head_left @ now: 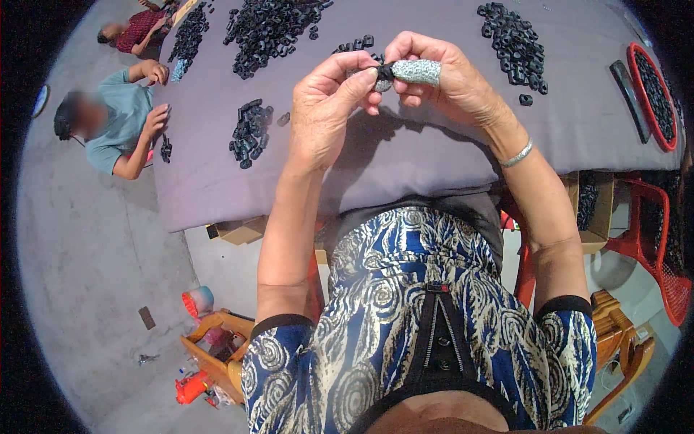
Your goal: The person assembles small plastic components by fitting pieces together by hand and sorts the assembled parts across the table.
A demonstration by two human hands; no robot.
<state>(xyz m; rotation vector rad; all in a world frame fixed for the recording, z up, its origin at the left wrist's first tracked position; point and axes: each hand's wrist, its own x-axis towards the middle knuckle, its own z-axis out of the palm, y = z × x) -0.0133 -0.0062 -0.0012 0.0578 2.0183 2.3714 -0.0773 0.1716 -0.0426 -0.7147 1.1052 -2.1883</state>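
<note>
Gripped a small black piece between closed fingertips of left hand and right hand, held it above the grey cloth-covered table, wore a speckled sleeve on a right finger, had a black heap at left.

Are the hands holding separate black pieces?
No, the fingertips of the left hand and right hand meet at one small black piece.
</note>
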